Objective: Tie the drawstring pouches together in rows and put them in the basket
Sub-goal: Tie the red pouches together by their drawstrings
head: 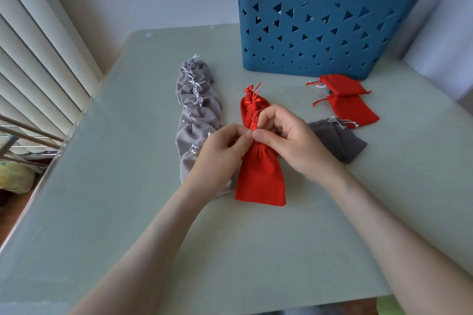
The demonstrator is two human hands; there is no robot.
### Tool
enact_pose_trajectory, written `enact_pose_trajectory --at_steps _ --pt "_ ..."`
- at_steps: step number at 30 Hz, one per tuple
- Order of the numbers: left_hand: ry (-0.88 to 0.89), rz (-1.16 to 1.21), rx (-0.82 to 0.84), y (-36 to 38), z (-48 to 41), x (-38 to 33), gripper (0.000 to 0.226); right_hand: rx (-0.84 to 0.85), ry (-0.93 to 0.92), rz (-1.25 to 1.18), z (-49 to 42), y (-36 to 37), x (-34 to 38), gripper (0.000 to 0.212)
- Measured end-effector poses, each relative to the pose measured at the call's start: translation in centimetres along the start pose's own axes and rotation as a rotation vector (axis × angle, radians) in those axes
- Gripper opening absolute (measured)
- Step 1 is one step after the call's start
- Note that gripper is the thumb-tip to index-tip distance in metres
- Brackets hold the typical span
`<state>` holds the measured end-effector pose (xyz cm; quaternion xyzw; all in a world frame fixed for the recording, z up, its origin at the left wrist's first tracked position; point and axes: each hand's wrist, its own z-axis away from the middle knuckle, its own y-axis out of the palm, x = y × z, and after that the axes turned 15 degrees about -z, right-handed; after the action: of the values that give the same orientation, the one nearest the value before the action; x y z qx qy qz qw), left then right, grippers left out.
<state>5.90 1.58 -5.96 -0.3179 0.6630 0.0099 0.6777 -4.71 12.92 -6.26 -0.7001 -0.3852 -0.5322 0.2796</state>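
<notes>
A row of red pouches (pixel 259 176) lies in the middle of the table, strings knotted along its far end. My left hand (pixel 220 151) and my right hand (pixel 286 135) meet over its neck, each pinching the red drawstring at about the same spot. To the left lies a long row of several grey pouches (pixel 197 110) tied together with white strings. Two loose red pouches (pixel 348 105) and one loose dark grey pouch (pixel 337 138) lie to the right. The blue basket (pixel 320 33) stands at the back right.
The pale green table (pixel 128 186) ends at the left near a window with white blinds (pixel 33 59). A white wall rises behind the basket. Below the table's left edge lies a yellowish bundle (pixel 15 176).
</notes>
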Motion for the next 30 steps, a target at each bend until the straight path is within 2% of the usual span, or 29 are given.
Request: enact_pose_trajectory --at_steps 5,8,11,15,20,22,30 --pt "0.055 0.059 0.049 -0.20 0.16 -0.32 0.023 0.016 -0.033 0.077 0.03 -0.23 0.36 0.014" --pt "0.079 0.058 0.101 -0.15 0.26 -0.31 0.015 -0.018 -0.050 0.064 -0.06 -0.23 0.50 0.009" --pt "0.044 0.031 0.106 -0.08 0.06 0.19 0.009 -0.012 -0.030 0.106 -0.09 -0.16 0.30 0.008" --pt "0.027 0.027 0.090 -0.24 -0.08 0.42 0.014 -0.039 -0.012 0.110 0.30 0.07 0.20 0.006" --pt "0.035 0.113 -0.014 -0.04 -0.11 0.13 0.014 0.025 0.010 0.338 0.76 -0.29 -0.01 0.031" --pt "0.022 0.188 -0.026 -0.06 -0.16 -0.03 0.015 0.032 0.019 0.349 0.71 -0.40 -0.09 0.041" --pt "0.000 0.331 0.019 -0.31 0.01 -0.28 0.016 0.111 0.065 0.419 0.36 -0.85 -0.23 0.051"
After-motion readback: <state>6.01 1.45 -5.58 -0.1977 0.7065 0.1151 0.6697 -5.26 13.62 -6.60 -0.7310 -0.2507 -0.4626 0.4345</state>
